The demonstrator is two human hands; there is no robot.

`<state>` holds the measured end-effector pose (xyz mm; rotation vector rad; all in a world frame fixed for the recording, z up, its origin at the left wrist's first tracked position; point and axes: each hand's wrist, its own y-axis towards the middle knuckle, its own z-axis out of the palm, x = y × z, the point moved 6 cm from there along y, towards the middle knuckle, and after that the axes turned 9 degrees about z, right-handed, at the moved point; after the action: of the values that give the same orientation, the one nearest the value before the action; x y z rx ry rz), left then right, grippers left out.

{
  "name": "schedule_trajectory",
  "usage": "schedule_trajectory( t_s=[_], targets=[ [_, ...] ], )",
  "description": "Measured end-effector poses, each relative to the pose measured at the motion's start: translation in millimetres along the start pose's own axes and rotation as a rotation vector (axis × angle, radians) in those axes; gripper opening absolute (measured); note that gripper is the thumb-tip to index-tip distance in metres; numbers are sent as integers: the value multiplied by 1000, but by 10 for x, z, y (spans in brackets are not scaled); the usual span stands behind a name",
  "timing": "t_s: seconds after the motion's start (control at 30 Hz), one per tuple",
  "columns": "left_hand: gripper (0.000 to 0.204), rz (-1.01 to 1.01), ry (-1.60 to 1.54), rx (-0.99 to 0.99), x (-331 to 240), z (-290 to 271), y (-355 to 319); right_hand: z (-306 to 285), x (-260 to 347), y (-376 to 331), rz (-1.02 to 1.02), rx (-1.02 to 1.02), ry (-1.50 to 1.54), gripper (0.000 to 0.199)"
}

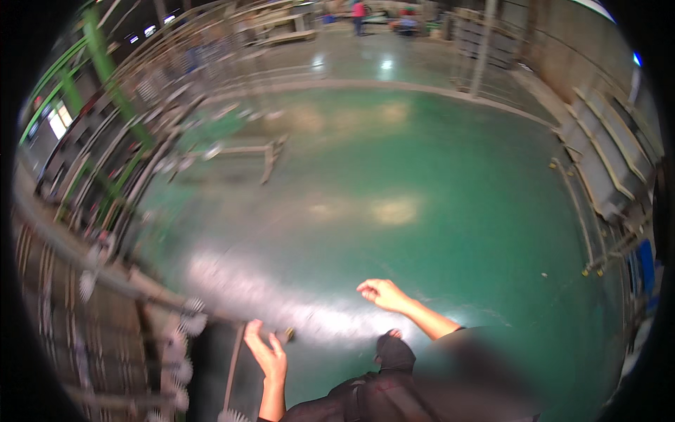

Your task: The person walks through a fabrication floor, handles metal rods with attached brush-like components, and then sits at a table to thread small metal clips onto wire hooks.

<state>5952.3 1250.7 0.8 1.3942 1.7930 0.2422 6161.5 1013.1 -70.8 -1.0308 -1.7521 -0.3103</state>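
Observation:
My left hand is raised low in the picture, fingers spread, holding nothing. It hovers beside the end of a long metal rack that runs along my left. My right hand reaches forward over the green floor, fingers loosely curled and empty. A small dark object lies on the floor just right of my left hand; the blur hides what it is. My dark clothing fills the lower edge.
Metal frames with green posts line the left side. A low frame lies on the floor ahead. Grey racks stand along the right wall. People stand far off at the back.

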Motion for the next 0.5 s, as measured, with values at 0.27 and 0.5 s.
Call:
schedule_trajectory(
  t_s=[0.27,0.5],
  targets=[
    [46,-797,263,1311,1257,3384,-1037,-2947,-1477,541,361,-153,255,20],
    [29,-666,315,1434,1204,6179,948,-5496,-3031,2314,327,-527,462,16]
  ],
)
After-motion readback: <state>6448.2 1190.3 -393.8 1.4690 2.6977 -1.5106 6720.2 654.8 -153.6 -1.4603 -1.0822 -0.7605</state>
